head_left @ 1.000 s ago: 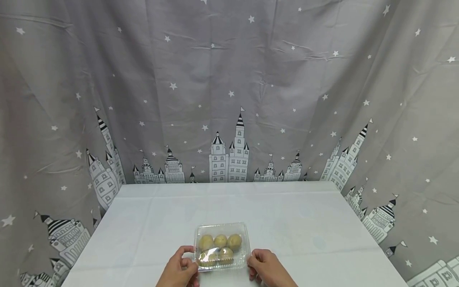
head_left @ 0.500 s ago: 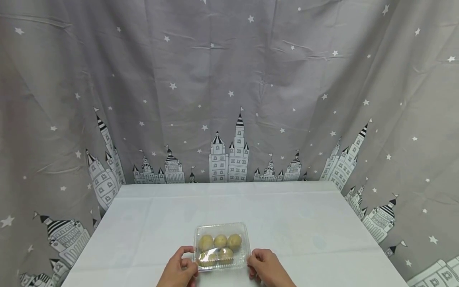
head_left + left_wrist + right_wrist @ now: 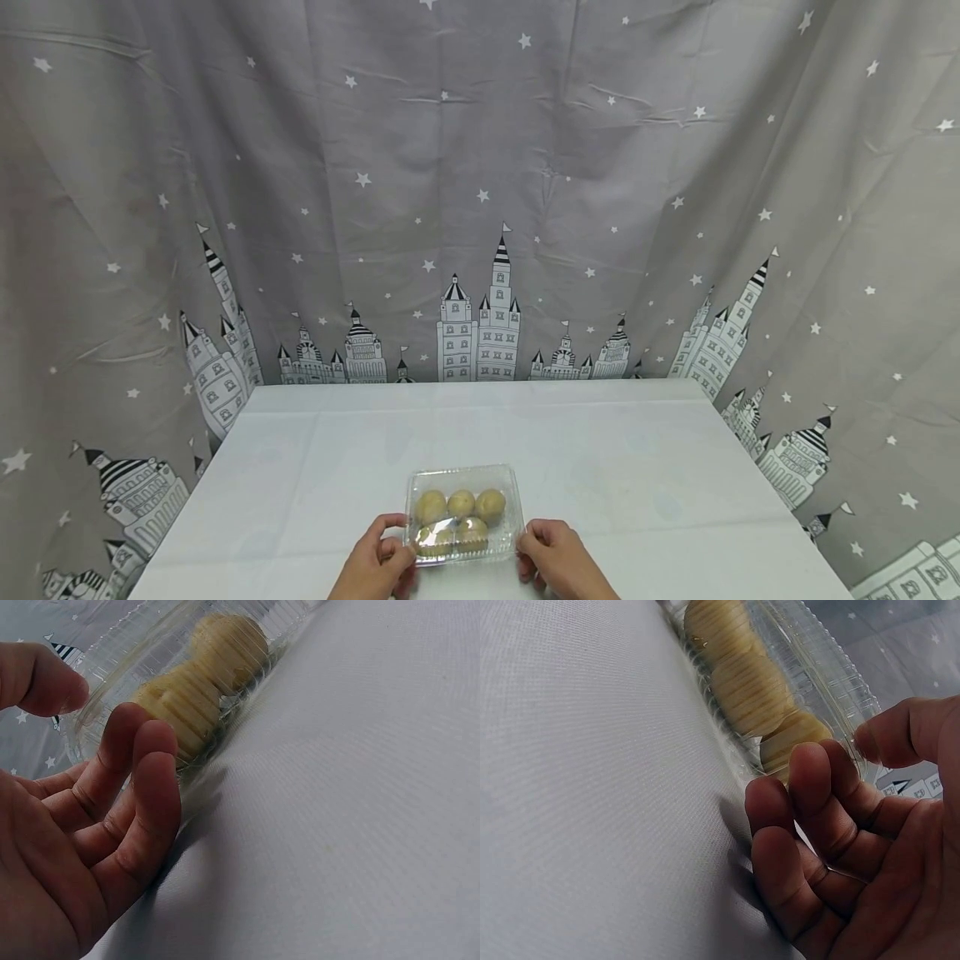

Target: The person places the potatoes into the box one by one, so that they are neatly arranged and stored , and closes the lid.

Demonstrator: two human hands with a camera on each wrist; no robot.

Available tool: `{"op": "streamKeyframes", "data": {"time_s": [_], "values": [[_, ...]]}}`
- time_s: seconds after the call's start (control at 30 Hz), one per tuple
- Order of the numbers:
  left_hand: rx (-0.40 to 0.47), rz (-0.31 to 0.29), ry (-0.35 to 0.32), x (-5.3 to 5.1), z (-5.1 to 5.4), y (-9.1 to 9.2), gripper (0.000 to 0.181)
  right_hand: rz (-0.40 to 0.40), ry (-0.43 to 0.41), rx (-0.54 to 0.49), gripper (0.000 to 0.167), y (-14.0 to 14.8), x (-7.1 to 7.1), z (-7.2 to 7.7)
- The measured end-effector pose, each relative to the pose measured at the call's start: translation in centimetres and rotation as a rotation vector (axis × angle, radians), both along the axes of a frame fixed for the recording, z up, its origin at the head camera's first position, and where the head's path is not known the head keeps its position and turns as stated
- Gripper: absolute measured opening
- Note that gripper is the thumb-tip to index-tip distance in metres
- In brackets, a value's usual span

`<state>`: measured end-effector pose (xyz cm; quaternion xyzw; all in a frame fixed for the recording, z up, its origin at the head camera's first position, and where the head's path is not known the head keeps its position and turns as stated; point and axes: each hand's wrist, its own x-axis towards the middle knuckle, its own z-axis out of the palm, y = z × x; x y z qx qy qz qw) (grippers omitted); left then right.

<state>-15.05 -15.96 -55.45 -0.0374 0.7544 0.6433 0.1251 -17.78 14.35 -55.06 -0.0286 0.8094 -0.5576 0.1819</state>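
Note:
A clear plastic clamshell container [image 3: 504,483] sits at the table's near edge, slightly turned, its lid lying over the contents. Inside are several round yellowish-tan potatoes [image 3: 431,507], seen through the ribbed walls. My left hand [image 3: 377,562] pinches the near left corner between thumb and index finger; its other fingers curl loosely beside the wall in the left wrist view. At the near right corner, my right hand [image 3: 558,557] pinches the rim with thumb and index finger. The right wrist view shows its remaining fingers bent just above the cloth.
A white cloth [image 3: 645,483] covers the table under the container and stretches away on both sides. Behind and beside it hangs a grey curtain [image 3: 480,125] printed with stars and castles.

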Motion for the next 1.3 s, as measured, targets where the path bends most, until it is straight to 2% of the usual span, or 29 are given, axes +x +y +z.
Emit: {"op": "streamKeyframes", "data": {"time_s": [0.77,1.3], "values": [[-0.004,0.003,-0.025,-0.26,0.1,0.21,0.059,0.001,-0.006,-0.029,0.019,0.12,0.14,0.04],[-0.019,0.019,-0.037,-0.22,0.2,0.29,0.061,0.008,-0.01,-0.003,0.019,0.23,-0.26,-0.1]]}}
